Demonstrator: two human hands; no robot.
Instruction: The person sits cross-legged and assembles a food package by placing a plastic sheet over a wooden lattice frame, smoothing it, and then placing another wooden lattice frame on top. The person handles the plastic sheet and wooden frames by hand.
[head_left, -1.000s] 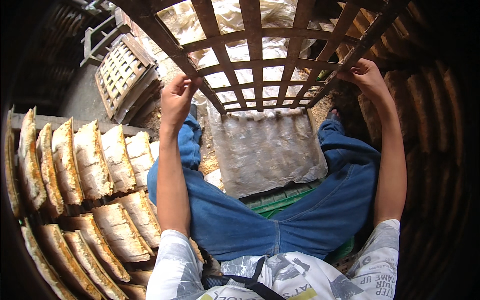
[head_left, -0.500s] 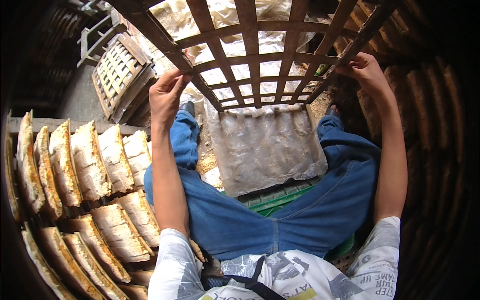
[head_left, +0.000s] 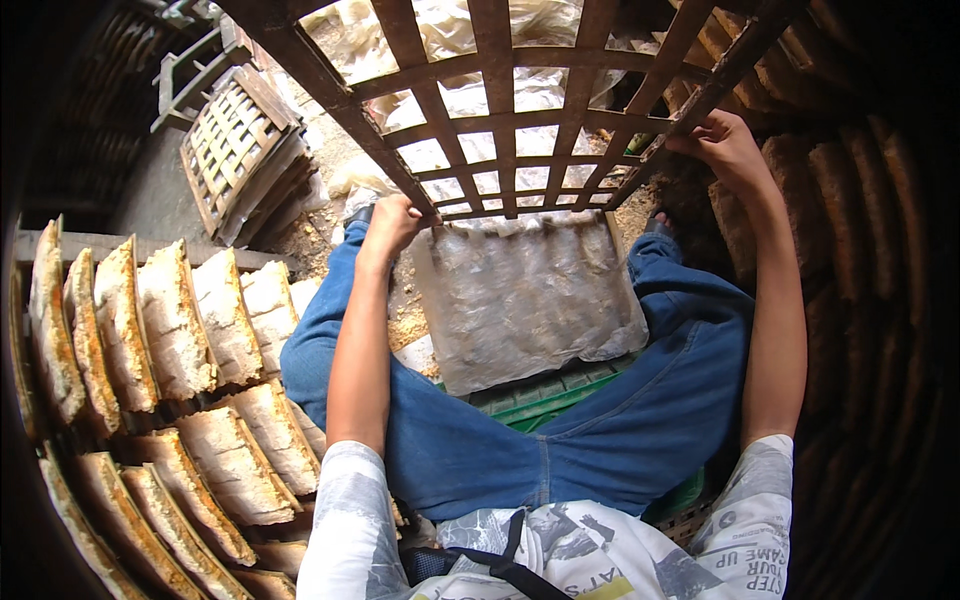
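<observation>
A brown wooden lattice rack (head_left: 505, 118) stands tilted up in front of me, its lower end at the far edge of a flat slab wrapped in cloudy plastic (head_left: 535, 300). My right hand (head_left: 725, 150) pinches the rack's right rail partway up. Down at the rack's lower left corner, my left hand (head_left: 392, 228) has its fingers closed. Whether they grip the rail's end or the plastic's corner is hidden. The wrapped slab lies between my knees, with a green crate (head_left: 550, 398) showing under its near edge.
At my left stand rows of upright boards bearing a pale, crusty layer (head_left: 180, 320). Stacked lattice racks (head_left: 235, 145) lean at the back left. Crumpled clear plastic (head_left: 440, 40) lies beyond the raised rack. Dark rows of similar slabs (head_left: 835, 215) stand at the right.
My left hand has slid down from partway up the left rail to the rack's lower left corner. My right hand and the rack stay nearly in place.
</observation>
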